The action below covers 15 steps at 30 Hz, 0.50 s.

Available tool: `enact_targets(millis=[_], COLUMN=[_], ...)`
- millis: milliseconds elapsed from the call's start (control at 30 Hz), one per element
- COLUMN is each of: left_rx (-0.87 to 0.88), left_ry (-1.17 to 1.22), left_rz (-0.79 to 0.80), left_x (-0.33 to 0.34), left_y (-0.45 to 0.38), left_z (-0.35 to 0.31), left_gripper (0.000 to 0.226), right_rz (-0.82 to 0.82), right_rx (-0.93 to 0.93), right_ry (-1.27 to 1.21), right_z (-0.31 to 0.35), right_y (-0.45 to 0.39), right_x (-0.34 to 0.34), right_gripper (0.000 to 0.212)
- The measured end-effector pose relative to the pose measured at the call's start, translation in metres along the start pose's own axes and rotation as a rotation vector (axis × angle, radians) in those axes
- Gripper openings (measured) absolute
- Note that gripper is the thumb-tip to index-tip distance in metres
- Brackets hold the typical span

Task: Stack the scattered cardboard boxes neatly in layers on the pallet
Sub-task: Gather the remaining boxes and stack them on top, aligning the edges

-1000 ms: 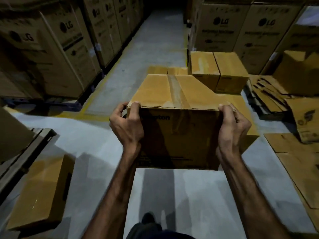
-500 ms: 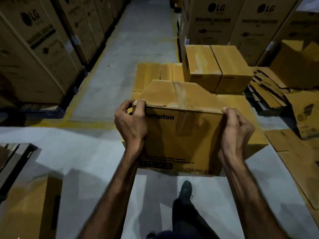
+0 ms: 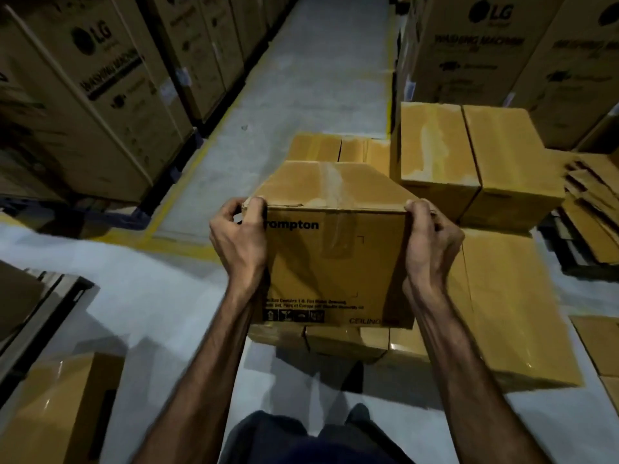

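I carry a brown Crompton ceiling-fan box [image 3: 335,262] in front of me, its taped top facing up. My left hand [image 3: 239,242] grips its upper left corner and my right hand [image 3: 432,242] grips its upper right corner. Below and beyond it lies a low layer of similar boxes [image 3: 502,313], which hides the pallet. Two more boxes [image 3: 475,162] stand as a second layer at the far right of that stack.
Tall LG washing-machine cartons [image 3: 83,95] line the left side of the aisle, and more of these cartons [image 3: 475,45] stand at the back right. A loose box [image 3: 57,406] lies on the floor at lower left. Flattened cardboard [image 3: 593,216] is piled at the right. A yellow floor line [image 3: 181,195] borders the aisle.
I have walked forward with the box, so the stacked boxes are now directly under and beyond it. Both hands keep the same hold on the top corners.
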<state>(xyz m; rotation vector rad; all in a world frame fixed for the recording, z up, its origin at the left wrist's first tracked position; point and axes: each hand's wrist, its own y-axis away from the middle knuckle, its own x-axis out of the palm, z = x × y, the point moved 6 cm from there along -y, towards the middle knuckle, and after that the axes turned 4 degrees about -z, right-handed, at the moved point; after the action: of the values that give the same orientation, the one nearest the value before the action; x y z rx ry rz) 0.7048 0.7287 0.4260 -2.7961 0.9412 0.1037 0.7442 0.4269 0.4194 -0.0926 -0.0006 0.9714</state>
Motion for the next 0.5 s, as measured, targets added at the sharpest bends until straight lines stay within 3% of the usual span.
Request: enact_targets(millis=[233, 500], left_rx=[-0.049, -0.091], left_ry=[0.015, 0.036], left_rz=[0.021, 0.208], left_x=[0.073, 0.189], left_y=[-0.059, -0.169], left_z=[0.022, 0.044], left_gripper=[0.035, 0.032], right_rz=[0.018, -0.118], right_rx=[0.033, 0.043], right_ry=[0.031, 0.074], right_z=[-0.018, -0.025], right_y=[-0.071, -0.162], right_x=[0.057, 0.14], right_gripper=[0.033, 0.036])
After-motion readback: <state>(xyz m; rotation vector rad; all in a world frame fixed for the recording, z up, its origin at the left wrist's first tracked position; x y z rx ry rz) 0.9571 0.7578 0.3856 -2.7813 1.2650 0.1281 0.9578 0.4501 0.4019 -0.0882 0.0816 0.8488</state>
